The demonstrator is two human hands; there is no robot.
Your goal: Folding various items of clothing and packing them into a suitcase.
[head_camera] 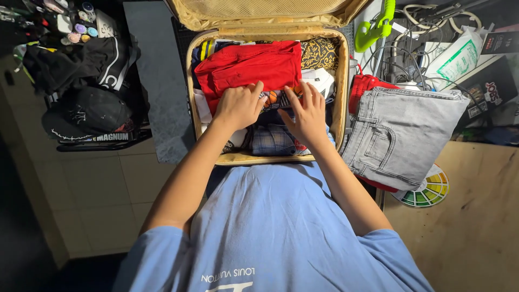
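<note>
Far left of the hands, a black cap (89,113) and dark clothes sit on a rack. The left hand (238,105) lies flat, fingers spread, pressing the lower edge of the folded red garment (248,65) in the open suitcase (341,97). Just beside it, the right hand (307,116) presses open-palmed on the patterned clothes (278,138) beneath, gripping nothing. Packing this well seems to call for even downward pressure with both palms, smoothing folds toward the case walls. Right of the right hand, folded grey jeans (400,135) lie outside the case, over a colour wheel (430,192).
</note>
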